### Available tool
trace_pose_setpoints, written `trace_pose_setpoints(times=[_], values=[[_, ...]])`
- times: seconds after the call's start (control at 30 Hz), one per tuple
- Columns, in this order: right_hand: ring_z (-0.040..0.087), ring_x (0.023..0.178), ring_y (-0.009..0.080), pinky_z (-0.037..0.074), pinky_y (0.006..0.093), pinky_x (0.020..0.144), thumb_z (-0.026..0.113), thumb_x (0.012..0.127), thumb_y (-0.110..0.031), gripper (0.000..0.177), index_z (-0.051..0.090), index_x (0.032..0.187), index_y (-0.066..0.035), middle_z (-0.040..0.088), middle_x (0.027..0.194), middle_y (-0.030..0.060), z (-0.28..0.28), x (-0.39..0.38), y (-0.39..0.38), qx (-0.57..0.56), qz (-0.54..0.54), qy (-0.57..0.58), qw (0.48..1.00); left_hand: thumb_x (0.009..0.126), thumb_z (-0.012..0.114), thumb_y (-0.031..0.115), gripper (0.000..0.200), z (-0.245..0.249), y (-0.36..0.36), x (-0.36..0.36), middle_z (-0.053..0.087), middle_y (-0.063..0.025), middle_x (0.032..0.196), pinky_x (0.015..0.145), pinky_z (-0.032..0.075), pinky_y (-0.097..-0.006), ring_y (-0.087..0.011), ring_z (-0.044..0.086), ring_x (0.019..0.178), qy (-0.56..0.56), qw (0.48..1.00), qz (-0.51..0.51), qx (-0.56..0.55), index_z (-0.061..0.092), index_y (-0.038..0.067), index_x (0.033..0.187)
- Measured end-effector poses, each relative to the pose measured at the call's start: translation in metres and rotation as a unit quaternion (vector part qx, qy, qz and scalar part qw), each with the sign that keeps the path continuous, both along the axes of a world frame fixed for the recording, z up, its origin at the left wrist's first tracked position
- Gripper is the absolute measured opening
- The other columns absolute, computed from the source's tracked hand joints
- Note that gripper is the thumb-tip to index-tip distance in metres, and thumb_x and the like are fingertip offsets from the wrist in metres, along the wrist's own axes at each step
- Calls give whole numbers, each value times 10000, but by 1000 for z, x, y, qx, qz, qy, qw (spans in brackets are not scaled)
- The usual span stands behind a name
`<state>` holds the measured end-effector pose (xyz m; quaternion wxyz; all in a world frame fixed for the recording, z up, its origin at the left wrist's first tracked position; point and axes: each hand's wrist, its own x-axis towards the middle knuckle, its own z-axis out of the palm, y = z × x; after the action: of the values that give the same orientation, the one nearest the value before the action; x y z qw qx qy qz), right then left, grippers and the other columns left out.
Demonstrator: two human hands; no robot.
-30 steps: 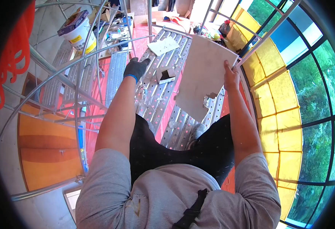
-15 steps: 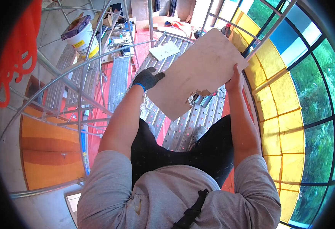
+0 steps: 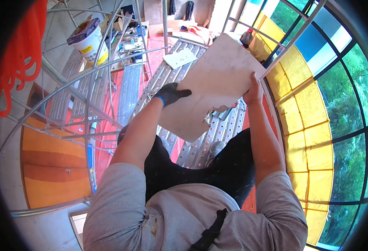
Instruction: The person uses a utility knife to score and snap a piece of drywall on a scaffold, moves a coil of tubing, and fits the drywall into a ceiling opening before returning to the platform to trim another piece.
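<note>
A broad, pale piece of plasterboard is held between both hands, above my knees and tilted. Its near edge is broken, with a ragged notch and torn paper. My left hand, in a dark glove, grips the left edge with its thumb on the face. On the right edge, my bare right hand has its thumb on top; its other fingers are mostly hidden behind the board. Beneath lies a perforated metal scaffold platform. A white board scrap rests on it, left of the plasterboard.
Scaffold tubes cross the left side, near a white bucket with a box on top. Yellow sheeting and glazing line the right. What looks like a person is low beyond the board. Red material hangs upper left.
The plasterboard has come lower and nearer to my body, turning slightly. My left hand has moved right and down with it; my right hand has shifted a little left. Both keep their hold.
</note>
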<state>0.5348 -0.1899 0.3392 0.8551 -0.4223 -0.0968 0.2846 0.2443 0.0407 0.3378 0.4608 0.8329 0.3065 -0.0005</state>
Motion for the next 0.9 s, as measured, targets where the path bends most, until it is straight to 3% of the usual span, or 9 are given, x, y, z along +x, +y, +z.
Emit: trace_pose_setpoints(times=[0.17, 0.27, 0.33, 0.4, 0.43, 0.5, 0.6, 0.73, 0.9], values=[[673, 1081, 346, 548, 390, 917, 718, 944, -183, 478, 541, 1352, -8, 666, 1206, 168, 1, 5, 1, -21, 8, -6, 1000, 767, 819, 561, 685, -12, 10, -5, 744, -160, 1158, 948, 535, -386, -291, 716, 1042, -7, 998, -57, 10, 718, 72, 1237], [686, 1030, 285, 565, 395, 869, 706, 954, -377, 536, 543, 1337, -38, 672, 1159, 113, 10, -8, 5, -31, -16, -23, 999, 733, 845, 552, 695, -1, -4, -14, 750, -170, 1119, 931, 541, -391, -302, 719, 1015, -28, 999, -13, 27, 727, 68, 1217], [660, 989, 274, 563, 426, 845, 658, 979, -466, 524, 561, 1298, -62, 637, 1118, 98, -59, 44, 14, -174, 9, -213, 961, 708, 850, 549, 708, 14, -11, -22, 745, -216, 1102, 913, 550, -403, -320, 726, 1009, -53, 993, 31, 104, 738, 40, 1188], [610, 902, 228, 542, 414, 750, 621, 994, -519, 521, 585, 1245, -64, 582, 1038, 84, -1, -13, 9, -301, 2, -54, 952, 684, 846, 557, 782, 32, -11, -26, 724, -271, 1127, 921, 549, -423, -355, 719, 1041, -31, 989, 50, 135, 714, -7, 1209], [604, 872, 204, 527, 410, 687, 620, 1001, -494, 505, 588, 1243, -52, 567, 976, 53, -18, 1, 12, -399, 49, -124, 907, 702, 825, 560, 797, 33, -6, -25, 708, -269, 1175, 951, 537, -428, -371, 703, 1074, -1, 981, 62, 185, 689, -7, 1246], [584, 733, 166, 498, 372, 619, 630, 1001, -465, 453, 641, 1167, -44, 585, 843, 25, -47, 15, 17, -424, 55, -197, 882, 738, 800, 531, 714, 48, -1, -32, 712, -252, 1164, 960, 530, -441, -385, 692, 1073, 32, 961, 58, 269, 696, 10, 1215], [565, 612, 144, 487, 340, 589, 653, 986, -448, 428, 709, 1011, -24, 596, 697, 20, -11, -13, 15, -431, 17, -244, 868, 805, 752, 483, 543, 74, -2, -45, 727, -224, 1058, 914, 532, -478, -380, 695, 1028, 82, 934, 47, 344, 716, 30, 1101], [620, 619, 179, 480, 374, 603, 686, 953, -458, 492, 737, 844, 20, 646, 673, 82, 2, -25, 24, -473, -25, -361, 804, 796, 781, 470, 502, 35, 15, -60, 731, -207, 1032, 884, 543, -483, -370, 704, 1004, 116, 931, 47, 342, 732, 65, 1089], [660, 733, 246, 497, 407, 690, 704, 933, -414, 439, 743, 920, 23, 694, 761, 133, 0, -32, 17, -530, 87, -418, 732, 793, 796, 498, 608, -5, 36, -50, 721, -225, 1141, 937, 536, -467, -370, 701, 1054, 166, 948, 40, 267, 719, 38, 1184]])
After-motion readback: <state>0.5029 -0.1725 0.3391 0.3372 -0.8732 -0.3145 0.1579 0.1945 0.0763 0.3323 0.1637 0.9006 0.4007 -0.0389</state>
